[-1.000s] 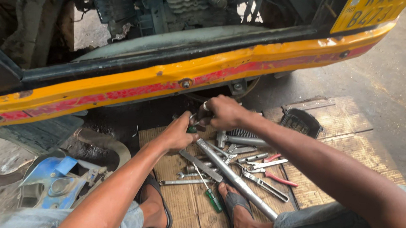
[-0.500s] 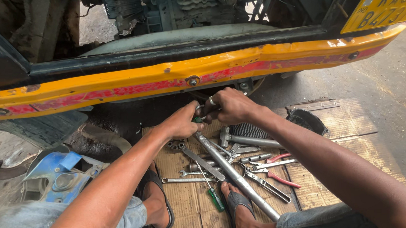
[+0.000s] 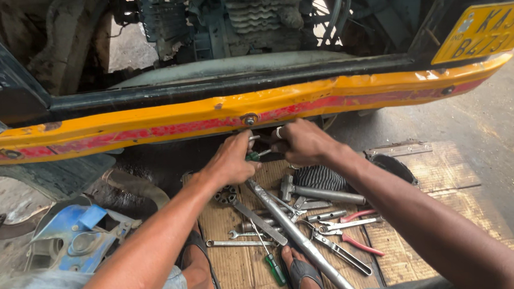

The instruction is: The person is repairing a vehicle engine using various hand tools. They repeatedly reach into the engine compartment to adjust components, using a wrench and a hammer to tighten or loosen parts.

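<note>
Behind everything stands the rear of a vehicle, its dented yellow bumper with a red stripe running across the view and the engine exposed above it. Below, a wooden board on the ground carries scattered tools.

Left hand is curled, fingers bent around a small green-handled tool just under the bumper's lower edge. Right hand is also closed, knuckles up, gripping something dark at the same spot; what it holds is hidden by the fingers. The two hands sit just beside each other, nearly touching, with the green handle between them.

Right below the hands a long steel pipe slants down across the board, beside spanners, a green screwdriver, red-handled pliers and a hammer. Two sandalled feet rest at the board's near edge. A blue metal part lies well off to the left.
</note>
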